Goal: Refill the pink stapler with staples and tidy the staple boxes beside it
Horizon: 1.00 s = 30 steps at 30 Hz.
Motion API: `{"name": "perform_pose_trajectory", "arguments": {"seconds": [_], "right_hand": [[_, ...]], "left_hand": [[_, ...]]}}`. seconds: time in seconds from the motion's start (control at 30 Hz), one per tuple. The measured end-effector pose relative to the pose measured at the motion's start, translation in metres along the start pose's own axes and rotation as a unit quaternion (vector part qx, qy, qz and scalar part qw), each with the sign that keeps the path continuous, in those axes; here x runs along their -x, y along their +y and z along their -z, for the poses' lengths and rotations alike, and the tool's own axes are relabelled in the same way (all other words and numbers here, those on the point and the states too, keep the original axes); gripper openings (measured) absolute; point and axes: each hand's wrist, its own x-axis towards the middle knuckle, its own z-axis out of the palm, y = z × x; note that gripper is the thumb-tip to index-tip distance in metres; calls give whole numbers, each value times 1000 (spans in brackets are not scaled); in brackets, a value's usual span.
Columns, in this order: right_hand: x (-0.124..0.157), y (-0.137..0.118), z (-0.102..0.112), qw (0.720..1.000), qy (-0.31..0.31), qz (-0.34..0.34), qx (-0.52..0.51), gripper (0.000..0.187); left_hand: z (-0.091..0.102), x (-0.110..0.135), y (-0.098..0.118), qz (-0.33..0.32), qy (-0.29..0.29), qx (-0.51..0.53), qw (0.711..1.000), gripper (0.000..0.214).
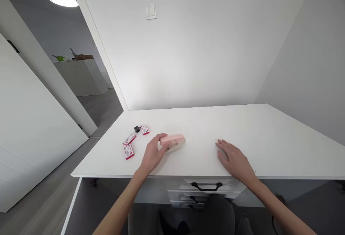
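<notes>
A pink stapler (174, 140) lies on the white desk (205, 127). My left hand (153, 153) reaches to its near end, thumb and fingers curled about that end and touching it. My right hand (234, 157) rests flat on the desk farther right, fingers spread, holding nothing. Left of the stapler lie three small red-and-white staple boxes (129, 151), (129, 139), (145, 130) and a small black object (137, 129).
The desk stands in a white wall corner, with a light switch (151, 12) above. Drawers with black handles (206, 185) sit under the front edge. A doorway on the left opens to a room with a grey cabinet (78, 76).
</notes>
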Motion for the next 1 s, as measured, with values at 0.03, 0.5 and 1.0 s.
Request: {"name": "perform_pose_trajectory", "arguments": {"seconds": [0.03, 0.5, 1.0], "right_hand": [[0, 0, 1, 1000, -2, -2, 1, 46], [-2, -3, 3, 1000, -11, -13, -9, 45], [-14, -29, 19, 977, -93, 14, -191, 54]], "left_hand": [[-8, 1, 4, -9, -17, 10, 1000, 35], [-63, 1, 28, -35, -110, 77, 990, 37], [-64, 9, 14, -11, -84, 88, 992, 17]]}}
